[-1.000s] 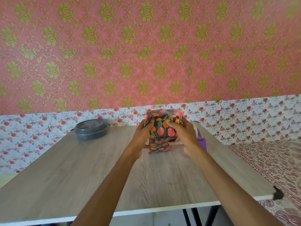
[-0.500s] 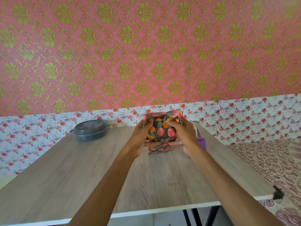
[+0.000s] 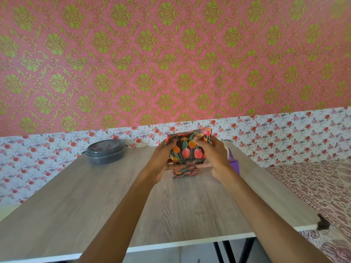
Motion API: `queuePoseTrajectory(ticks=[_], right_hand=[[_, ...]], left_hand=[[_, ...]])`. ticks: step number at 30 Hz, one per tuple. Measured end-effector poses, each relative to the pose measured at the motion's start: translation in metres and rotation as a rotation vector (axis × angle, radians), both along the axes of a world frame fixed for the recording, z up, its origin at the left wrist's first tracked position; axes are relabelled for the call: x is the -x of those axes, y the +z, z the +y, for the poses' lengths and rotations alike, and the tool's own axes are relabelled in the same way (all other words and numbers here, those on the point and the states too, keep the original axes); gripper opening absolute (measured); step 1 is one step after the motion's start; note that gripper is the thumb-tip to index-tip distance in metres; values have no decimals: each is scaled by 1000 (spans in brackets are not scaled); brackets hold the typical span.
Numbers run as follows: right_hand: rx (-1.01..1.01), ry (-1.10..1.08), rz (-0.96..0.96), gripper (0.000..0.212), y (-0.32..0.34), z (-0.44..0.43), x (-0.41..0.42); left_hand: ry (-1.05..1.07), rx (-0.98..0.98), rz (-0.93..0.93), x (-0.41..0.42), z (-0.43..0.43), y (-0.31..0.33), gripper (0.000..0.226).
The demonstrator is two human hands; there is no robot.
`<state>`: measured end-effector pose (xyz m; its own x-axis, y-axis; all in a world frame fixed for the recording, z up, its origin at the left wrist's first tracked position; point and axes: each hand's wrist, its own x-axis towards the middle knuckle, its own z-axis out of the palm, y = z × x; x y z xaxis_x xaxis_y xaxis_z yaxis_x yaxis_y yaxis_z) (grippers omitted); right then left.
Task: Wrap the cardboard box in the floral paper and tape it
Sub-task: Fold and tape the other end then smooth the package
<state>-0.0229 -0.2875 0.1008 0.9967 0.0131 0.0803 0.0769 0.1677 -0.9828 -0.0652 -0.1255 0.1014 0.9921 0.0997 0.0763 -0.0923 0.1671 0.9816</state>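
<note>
Cardboard box [image 3: 187, 151], sheathed in tulip-print floral paper [image 3: 185, 172], sits at frame centre on the wooden table [image 3: 95, 196]. Left hand [image 3: 161, 162] and right hand [image 3: 215, 158] clasp its sides, fingers curled and pinching the upper folds. Best practice here: crease flaps flat and tight, then pin with one hand while the other fetches the purple tape dispenser [image 3: 235, 165] just right.

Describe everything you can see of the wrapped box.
The box is fully covered in dark paper printed with red and orange tulips and green leaves; no cardboard shows. It stands toward the far side of the wooden table, its lower end seemingly on the surface. The left hand and right hand grip it from either side, and a paper corner juts up at top right.
</note>
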Motion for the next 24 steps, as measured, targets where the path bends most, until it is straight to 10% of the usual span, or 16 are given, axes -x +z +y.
queuePoseTrajectory(ticks=[10, 17, 24], right_hand=[[21, -27, -7, 27, 2, 1, 3], [43, -7, 33, 27, 2, -7, 1], [91, 50, -56, 35, 9, -3, 8]], left_hand=[[-119, -103, 31, 12, 18, 0, 35], [-169, -687, -185, 18, 31, -7, 86], [237, -743, -430, 9, 10, -21, 77]])
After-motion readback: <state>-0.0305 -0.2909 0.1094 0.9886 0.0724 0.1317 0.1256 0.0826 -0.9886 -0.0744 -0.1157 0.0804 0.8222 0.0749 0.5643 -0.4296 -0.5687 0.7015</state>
